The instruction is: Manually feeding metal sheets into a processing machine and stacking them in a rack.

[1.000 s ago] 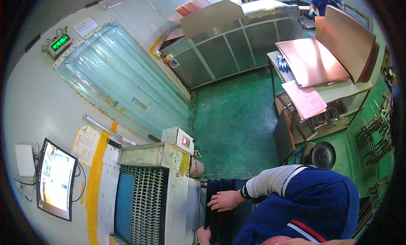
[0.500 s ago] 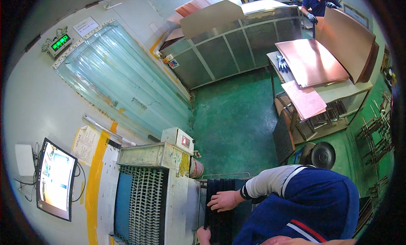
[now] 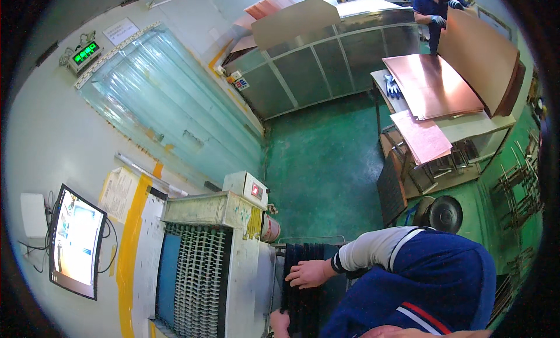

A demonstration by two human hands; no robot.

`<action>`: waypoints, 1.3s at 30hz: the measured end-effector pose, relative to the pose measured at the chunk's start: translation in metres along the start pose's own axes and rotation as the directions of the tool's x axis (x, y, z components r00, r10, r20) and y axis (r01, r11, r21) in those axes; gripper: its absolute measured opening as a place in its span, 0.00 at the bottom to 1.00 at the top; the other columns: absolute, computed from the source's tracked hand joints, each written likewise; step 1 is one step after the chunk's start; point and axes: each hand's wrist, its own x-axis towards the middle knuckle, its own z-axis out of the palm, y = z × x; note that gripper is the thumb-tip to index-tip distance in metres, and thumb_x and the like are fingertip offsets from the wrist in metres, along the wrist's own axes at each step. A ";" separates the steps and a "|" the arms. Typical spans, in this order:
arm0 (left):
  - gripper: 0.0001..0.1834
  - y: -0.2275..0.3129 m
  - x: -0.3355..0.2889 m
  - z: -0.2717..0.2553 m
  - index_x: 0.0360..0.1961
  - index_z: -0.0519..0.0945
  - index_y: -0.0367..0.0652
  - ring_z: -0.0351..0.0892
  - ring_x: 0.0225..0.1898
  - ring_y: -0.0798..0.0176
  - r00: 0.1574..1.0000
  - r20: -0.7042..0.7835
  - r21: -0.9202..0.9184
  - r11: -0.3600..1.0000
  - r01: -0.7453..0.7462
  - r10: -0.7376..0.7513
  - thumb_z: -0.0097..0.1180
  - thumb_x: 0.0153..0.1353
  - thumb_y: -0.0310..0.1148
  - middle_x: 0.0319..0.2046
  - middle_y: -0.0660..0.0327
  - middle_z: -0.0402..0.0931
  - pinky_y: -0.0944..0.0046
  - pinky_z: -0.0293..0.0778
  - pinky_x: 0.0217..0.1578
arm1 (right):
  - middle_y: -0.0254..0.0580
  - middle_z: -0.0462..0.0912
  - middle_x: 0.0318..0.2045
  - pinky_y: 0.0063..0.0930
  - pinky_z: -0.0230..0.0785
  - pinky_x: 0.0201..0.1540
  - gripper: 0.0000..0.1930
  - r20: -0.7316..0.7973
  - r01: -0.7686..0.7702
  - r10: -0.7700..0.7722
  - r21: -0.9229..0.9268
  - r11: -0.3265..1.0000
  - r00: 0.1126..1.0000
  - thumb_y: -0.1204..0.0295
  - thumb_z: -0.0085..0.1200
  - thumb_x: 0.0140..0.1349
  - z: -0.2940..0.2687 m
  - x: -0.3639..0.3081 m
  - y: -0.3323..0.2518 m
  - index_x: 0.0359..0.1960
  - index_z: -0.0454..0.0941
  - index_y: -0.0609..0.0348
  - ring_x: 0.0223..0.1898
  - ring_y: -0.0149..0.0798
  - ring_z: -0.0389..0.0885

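Note:
My right hand [image 3: 309, 274] reaches in from the right and lies on a row of dark, thin upright pieces [image 3: 300, 253], its fingers stretched over their top edges. What kind of pieces they are I cannot make out. At the near left corner of this row is my left hand [image 3: 280, 321], fingers curled in and partly cut off by the lower picture edge. What those fingers hold is hidden. A thin metal frame [image 3: 326, 239] runs round the far end of the dark row.
Left of my hands stands a machine with rows of rollers [image 3: 201, 279] and a control box [image 3: 247, 186]. A monitor [image 3: 76, 241] hangs on the wall. A table at far right carries copper-coloured sheets [image 3: 429, 84] and gloves [image 3: 392, 87]. Behind it a gloved co-worker [image 3: 431, 5] handles large sheets.
The view has shifted slightly. My hands stay at almost the same place on the dark row. One gloved hand of the co-worker has moved closer to the large sheet.

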 end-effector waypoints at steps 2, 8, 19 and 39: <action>0.20 0.012 -0.009 -0.015 0.48 0.91 0.38 0.88 0.47 0.32 1.000 0.016 -0.020 1.000 0.024 -0.024 0.69 0.62 0.41 0.41 0.38 0.88 0.41 0.82 0.50 | 0.42 0.75 0.68 0.51 0.73 0.59 0.20 0.007 0.004 -0.004 0.002 1.000 1.000 0.60 0.61 0.71 0.000 0.002 -0.001 0.61 0.78 0.50 0.65 0.50 0.73; 0.24 0.014 -0.017 -0.024 0.49 0.88 0.31 0.86 0.52 0.31 0.999 0.043 -0.014 1.000 0.026 -0.026 0.71 0.60 0.41 0.45 0.35 0.87 0.43 0.81 0.55 | 0.42 0.75 0.67 0.50 0.73 0.60 0.18 0.018 0.003 -0.003 0.013 1.000 1.000 0.60 0.59 0.73 0.000 0.006 -0.002 0.60 0.79 0.50 0.64 0.49 0.73; 0.23 -0.001 -0.012 -0.064 0.47 0.90 0.38 0.87 0.47 0.32 0.999 0.033 0.107 0.994 0.009 -0.013 0.73 0.58 0.45 0.42 0.38 0.88 0.39 0.81 0.50 | 0.40 0.75 0.70 0.50 0.75 0.59 0.18 0.010 0.031 -0.031 0.004 1.000 0.999 0.59 0.58 0.73 -0.008 0.005 -0.006 0.59 0.80 0.49 0.64 0.48 0.75; 0.18 0.072 -0.232 -0.402 0.43 0.88 0.34 0.88 0.35 0.44 0.880 -0.422 -0.096 0.976 0.197 -0.219 0.74 0.60 0.38 0.33 0.45 0.87 0.50 0.78 0.38 | 0.37 0.78 0.69 0.46 0.71 0.62 0.17 -0.065 0.016 -0.015 0.000 1.000 0.998 0.59 0.61 0.71 -0.009 -0.004 -0.004 0.57 0.85 0.48 0.64 0.46 0.75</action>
